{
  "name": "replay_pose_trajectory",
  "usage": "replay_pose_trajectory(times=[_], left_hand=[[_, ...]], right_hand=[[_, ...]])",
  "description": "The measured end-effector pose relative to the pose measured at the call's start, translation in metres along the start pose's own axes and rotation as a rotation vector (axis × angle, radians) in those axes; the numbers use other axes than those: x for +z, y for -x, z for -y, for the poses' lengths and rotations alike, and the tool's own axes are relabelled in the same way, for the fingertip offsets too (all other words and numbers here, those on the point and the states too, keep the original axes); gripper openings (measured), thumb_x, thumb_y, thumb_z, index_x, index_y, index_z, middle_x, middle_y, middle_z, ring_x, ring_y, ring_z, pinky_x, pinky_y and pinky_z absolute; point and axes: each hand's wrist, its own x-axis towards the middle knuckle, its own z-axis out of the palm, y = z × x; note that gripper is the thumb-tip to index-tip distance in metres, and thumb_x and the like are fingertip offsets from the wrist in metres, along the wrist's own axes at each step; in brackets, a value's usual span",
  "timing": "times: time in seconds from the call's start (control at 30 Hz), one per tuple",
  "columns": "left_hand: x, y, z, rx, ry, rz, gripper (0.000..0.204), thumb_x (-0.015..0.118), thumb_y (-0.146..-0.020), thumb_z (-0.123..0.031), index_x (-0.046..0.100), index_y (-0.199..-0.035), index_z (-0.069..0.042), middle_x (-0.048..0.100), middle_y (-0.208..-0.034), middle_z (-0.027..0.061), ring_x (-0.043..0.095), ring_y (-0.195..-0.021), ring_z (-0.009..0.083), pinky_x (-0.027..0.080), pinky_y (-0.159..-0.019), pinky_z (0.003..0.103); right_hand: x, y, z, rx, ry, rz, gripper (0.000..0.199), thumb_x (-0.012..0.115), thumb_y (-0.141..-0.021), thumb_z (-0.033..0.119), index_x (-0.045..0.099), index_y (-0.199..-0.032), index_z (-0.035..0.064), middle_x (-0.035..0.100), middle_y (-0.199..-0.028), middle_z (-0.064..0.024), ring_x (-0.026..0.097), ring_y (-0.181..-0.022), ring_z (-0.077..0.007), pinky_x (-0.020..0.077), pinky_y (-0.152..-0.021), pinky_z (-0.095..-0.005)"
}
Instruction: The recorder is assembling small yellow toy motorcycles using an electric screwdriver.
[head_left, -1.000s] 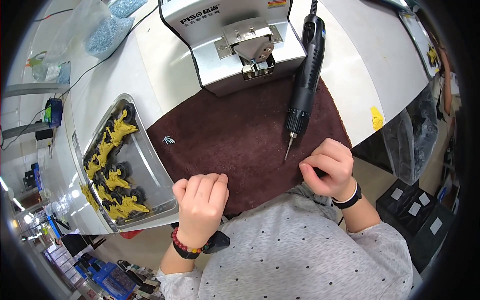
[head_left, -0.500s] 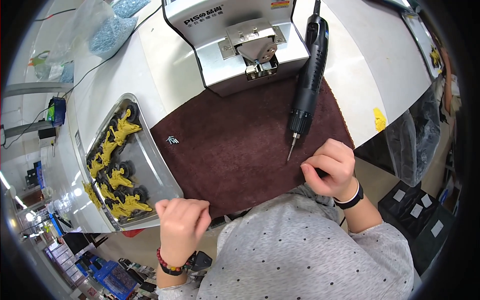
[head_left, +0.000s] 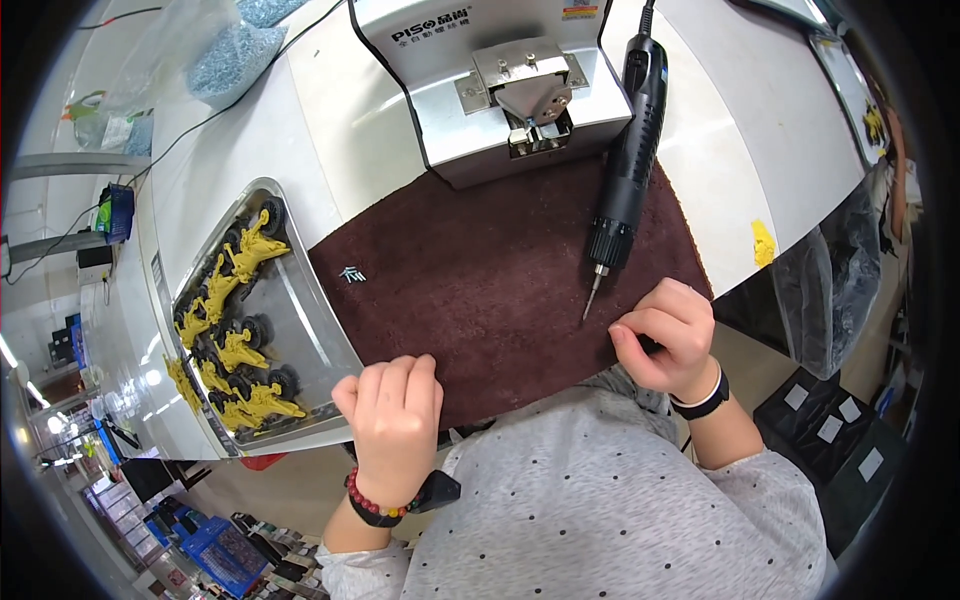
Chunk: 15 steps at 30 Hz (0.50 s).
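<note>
My left hand rests at the near left edge of a dark brown leather mat, its fingers curled down and together. Its fingertips are partly hidden, and I see nothing held. By the mat's near right edge my right hand is loosely closed, thumb against the bent index finger, with nothing visible in it. A black electric screwdriver lies on the mat, its bit pointing toward me, just left of my right hand. Several small silvery screws lie near the mat's left edge.
A silver screw-feeding machine stands at the mat's far edge. At left, a metal tray holds several yellow and black toy motorcycles. Behind it is a plastic bag of screws. A yellow scrap lies at right.
My left hand has moved right from the tray's near corner onto the mat's edge, turning its back upward. My right hand stays by the mat's right edge. The view has shifted slightly.
</note>
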Motion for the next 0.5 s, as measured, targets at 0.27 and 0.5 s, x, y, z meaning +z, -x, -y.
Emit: replay_pose_trajectory(times=[0.27,0.5], left_hand=[[-0.036,0.018,0.008,0.009,0.192,0.29,0.019,0.07,-0.067,-0.006,0.068,-0.086,-0.008,0.065,-0.08,0.0019,0.058,-0.076,0.0169,0.036,-0.075,0.034],[-0.038,0.01,0.001,-0.395,1.454,-0.002,0.015,0.072,-0.068,0.004,0.067,-0.081,0.002,0.068,-0.079,0.0106,0.062,-0.076,0.0181,0.045,-0.072,0.029]], right_hand=[[-0.003,0.001,-0.002,-0.003,-0.009,0.02,0.007,0.068,-0.06,0.002,0.062,-0.063,0.0049,0.054,-0.058,-0.0042,0.05,-0.05,-0.0181,0.0363,-0.046,-0.0289],[-0.021,-0.02,0.031,-0.032,-0.256,0.032,0.012,0.072,-0.06,0.002,0.067,-0.071,0.0046,0.057,-0.06,-0.0039,0.054,-0.051,-0.0169,0.04,-0.045,-0.0264]])
